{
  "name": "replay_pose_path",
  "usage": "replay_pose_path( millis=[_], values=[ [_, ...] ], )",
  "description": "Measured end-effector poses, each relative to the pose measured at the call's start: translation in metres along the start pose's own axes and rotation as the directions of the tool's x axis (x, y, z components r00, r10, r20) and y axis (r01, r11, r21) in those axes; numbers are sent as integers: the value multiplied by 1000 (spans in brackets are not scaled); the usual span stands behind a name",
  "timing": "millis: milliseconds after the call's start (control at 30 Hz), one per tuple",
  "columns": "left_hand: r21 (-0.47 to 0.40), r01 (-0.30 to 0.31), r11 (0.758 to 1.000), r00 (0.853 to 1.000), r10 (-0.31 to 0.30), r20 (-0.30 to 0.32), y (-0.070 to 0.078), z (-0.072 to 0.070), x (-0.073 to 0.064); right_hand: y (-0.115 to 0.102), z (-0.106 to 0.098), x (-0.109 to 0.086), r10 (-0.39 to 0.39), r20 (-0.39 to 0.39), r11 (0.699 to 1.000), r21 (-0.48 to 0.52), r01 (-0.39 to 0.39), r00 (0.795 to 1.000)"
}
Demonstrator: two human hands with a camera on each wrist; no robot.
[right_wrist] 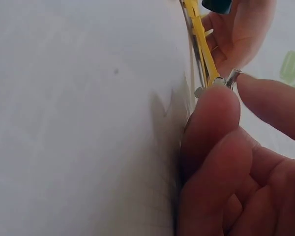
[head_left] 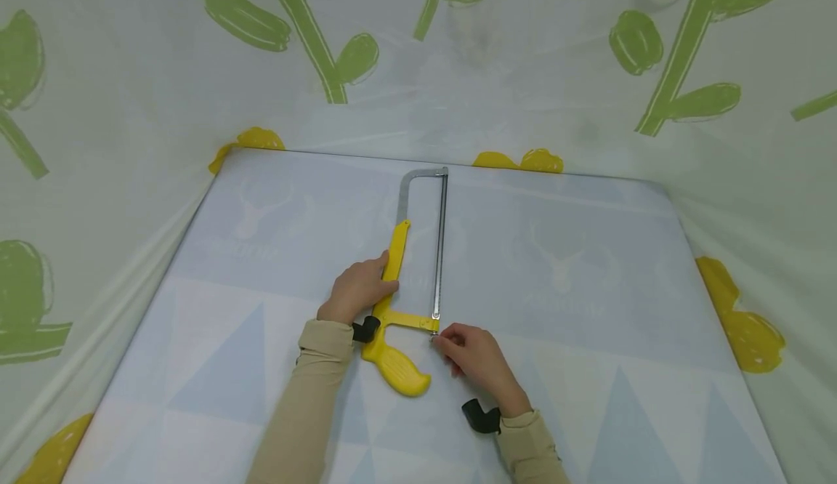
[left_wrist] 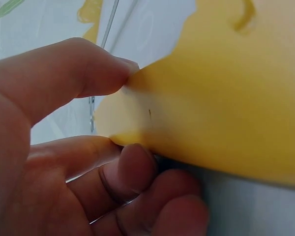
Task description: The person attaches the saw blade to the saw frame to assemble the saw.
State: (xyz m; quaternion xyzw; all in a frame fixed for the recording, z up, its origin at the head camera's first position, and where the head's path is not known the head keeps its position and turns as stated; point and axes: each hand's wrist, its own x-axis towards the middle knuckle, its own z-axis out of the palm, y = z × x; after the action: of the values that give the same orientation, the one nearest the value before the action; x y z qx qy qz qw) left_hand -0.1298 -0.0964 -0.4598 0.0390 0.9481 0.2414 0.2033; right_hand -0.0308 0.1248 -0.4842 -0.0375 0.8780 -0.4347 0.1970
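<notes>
A hacksaw [head_left: 399, 248] with a yellow handle [head_left: 402, 373] lies on the table, its grey metal bow pointing to the far side. Its straight blade [head_left: 441, 244] runs along the right. My left hand [head_left: 356, 289] pinches the yellow part of the frame above the handle; the left wrist view shows thumb and fingers on both faces of the yellow piece [left_wrist: 226, 113]. At the blade's near end, my right hand [head_left: 477, 357] has thumb and forefinger on a small metal wing nut [right_wrist: 233, 77]. Its other fingers are curled beneath, close to the tabletop.
A pale cloth with blue triangles and faint deer heads covers the table [head_left: 562, 339]. Behind and beside it hangs a white curtain [head_left: 523, 91] with green leaves and yellow flowers. Black wrist mounts [head_left: 480, 417] are worn at both sleeves.
</notes>
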Motion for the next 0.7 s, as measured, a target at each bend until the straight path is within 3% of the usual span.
replay_pose_path(
  millis=[300, 700],
  values=[
    [-14, 17, 1000, 1000, -17, -3, -1, 1, 0, -1, 3, 1, -4, -6, 998, -57, 3, 1000],
    [-52, 11, 999, 1000, -12, -15, -3, 2, -1, -2, 1, -1, -4, 16, 1000, 16, 4, 1000]
  ],
)
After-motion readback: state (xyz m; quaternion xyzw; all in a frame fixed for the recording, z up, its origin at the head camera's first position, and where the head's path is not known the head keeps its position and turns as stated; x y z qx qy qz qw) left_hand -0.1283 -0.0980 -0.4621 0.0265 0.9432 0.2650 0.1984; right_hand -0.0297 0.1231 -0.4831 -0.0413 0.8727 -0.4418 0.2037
